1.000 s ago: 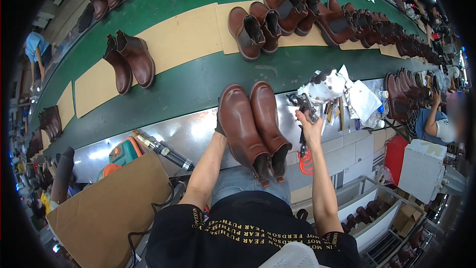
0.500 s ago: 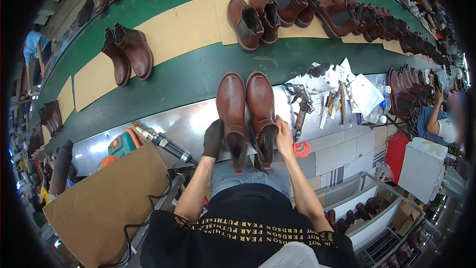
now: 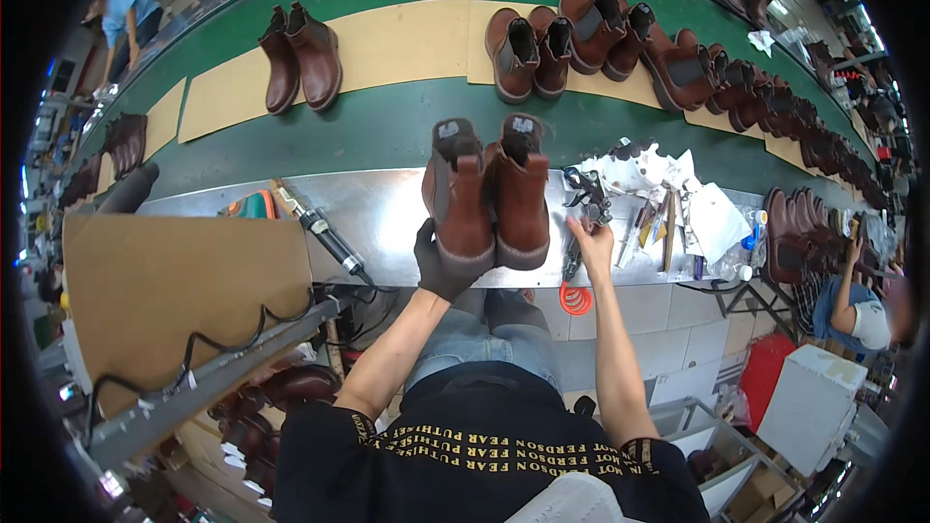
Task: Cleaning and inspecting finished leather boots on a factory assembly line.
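My left hand (image 3: 438, 261), in a dark glove, holds a pair of brown ankle boots (image 3: 463, 208) from below at the left boot's heel. The boots are raised with their heels toward me and their openings on the upper side. Pull tabs and dark elastic side panels show; the toes are hidden. My bare right hand (image 3: 593, 240) is closed around the handle of a spray gun (image 3: 587, 196) lying on the metal bench edge (image 3: 397, 232). An orange coiled hose (image 3: 575, 299) hangs below it.
Brown boots (image 3: 308, 58) stand on tan card sheets (image 3: 402, 39) along the green bench. Brushes (image 3: 668, 232) and a stained cloth (image 3: 635, 169) lie at the right. A black-handled tool (image 3: 334, 247) and a cardboard sheet (image 3: 184, 291) are at the left. Co-workers (image 3: 131, 19) stand further off.
The boots have been turned from toes-away to heels toward me and lifted. My left hand has shifted beneath them. My right hand has left the boots and moved to the spray gun.
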Available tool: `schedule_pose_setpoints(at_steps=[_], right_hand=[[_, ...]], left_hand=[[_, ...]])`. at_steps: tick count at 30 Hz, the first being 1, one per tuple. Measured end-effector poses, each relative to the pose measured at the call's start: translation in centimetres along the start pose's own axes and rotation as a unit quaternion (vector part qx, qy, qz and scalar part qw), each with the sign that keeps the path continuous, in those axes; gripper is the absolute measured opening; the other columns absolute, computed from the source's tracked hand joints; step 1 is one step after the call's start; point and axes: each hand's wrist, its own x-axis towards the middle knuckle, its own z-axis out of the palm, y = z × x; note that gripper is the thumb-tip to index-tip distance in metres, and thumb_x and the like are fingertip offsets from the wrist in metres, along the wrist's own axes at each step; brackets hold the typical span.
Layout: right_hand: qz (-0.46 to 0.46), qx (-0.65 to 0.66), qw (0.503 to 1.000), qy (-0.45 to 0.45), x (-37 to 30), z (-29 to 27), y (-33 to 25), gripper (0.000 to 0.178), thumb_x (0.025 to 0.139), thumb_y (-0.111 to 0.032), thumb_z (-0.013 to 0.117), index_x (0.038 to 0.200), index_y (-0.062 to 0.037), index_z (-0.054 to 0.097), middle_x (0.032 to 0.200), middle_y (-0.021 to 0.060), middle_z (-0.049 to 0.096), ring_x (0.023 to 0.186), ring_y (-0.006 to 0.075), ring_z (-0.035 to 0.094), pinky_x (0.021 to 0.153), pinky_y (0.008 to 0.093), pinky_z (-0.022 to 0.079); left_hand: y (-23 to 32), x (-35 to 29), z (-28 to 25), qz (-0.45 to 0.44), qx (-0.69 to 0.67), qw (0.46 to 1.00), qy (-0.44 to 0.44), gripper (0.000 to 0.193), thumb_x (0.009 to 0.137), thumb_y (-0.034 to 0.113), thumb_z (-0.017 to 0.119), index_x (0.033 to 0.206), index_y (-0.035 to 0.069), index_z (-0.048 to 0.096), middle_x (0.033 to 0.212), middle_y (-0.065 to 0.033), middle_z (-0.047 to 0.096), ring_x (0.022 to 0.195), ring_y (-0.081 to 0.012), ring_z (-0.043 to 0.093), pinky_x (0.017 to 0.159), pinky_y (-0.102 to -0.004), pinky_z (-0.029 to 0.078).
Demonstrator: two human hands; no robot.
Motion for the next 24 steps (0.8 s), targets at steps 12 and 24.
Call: schedule_pose_setpoints(at_steps=[12, 24], right_hand=[[-0.083, 0.159, 0.979, -0.094, -10.3, -8.1, -16.8, 0.016, 0.082, -0.002, 0.066, 0.096, 0.0043, 0.062, 0.085, 0.0039, 0.062, 0.077, 0.0123, 0.057, 0.072, 0.0250, 0.047], [-0.175, 0.049, 0.978, -0.102, -10.8, -6.2, -22.3, 0.018, 0.079, -0.005, 0.070, 0.074, 0.0040, 0.055, 0.061, -0.0015, 0.041, 0.057, 0.0071, 0.032, 0.049, 0.0259, 0.027]], left_hand=[[-1.7, 3.6, 8.8, 0.086, 0.497, 0.855, 0.123, 0.074, 0.075, 0.044, 0.066, 0.130, 0.009, 0.031, 0.128, -0.0102, 0.047, 0.116, -0.0244, 0.048, 0.100, -0.0385, 0.040], [-1.8, 3.9, 9.5, 0.078, 0.674, 0.721, 0.141, 0.083, 0.070, 0.050, 0.070, 0.131, 0.008, 0.032, 0.126, -0.0103, 0.050, 0.113, -0.0232, 0.051, 0.100, -0.0368, 0.041]])
